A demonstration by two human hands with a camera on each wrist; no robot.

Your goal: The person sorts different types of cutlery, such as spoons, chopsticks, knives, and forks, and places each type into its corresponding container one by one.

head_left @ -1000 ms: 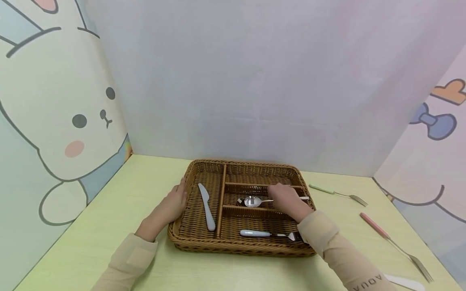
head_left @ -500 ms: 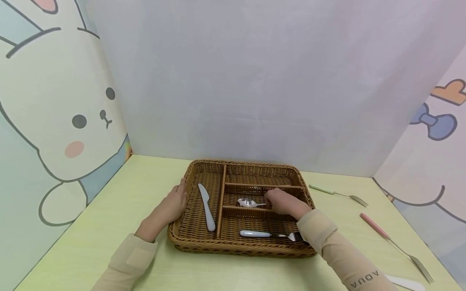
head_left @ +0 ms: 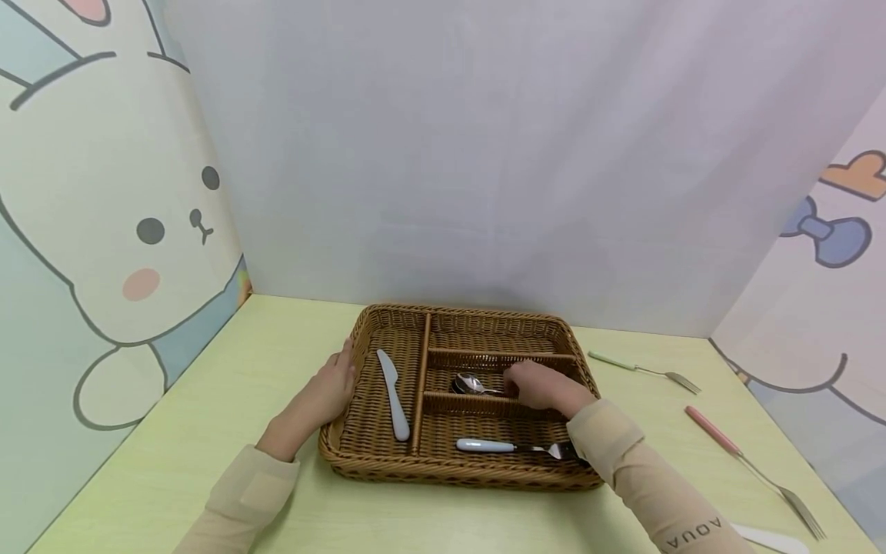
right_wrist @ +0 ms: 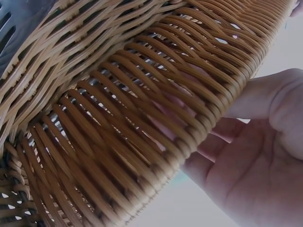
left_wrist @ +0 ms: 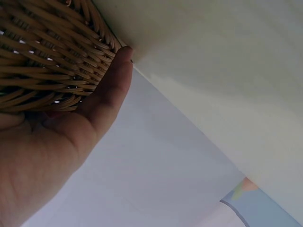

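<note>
Pale table, curled right hand around glossy silver spoon, left hand flat against tray.

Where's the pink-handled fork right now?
Head view: the pink-handled fork lies on the table, right of the basket, nearer the camera than the green-handled fork.

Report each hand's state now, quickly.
Left hand: open, touching the basket.
Right hand: at a spoon; grip hidden, cannot tell if holding it.
</note>
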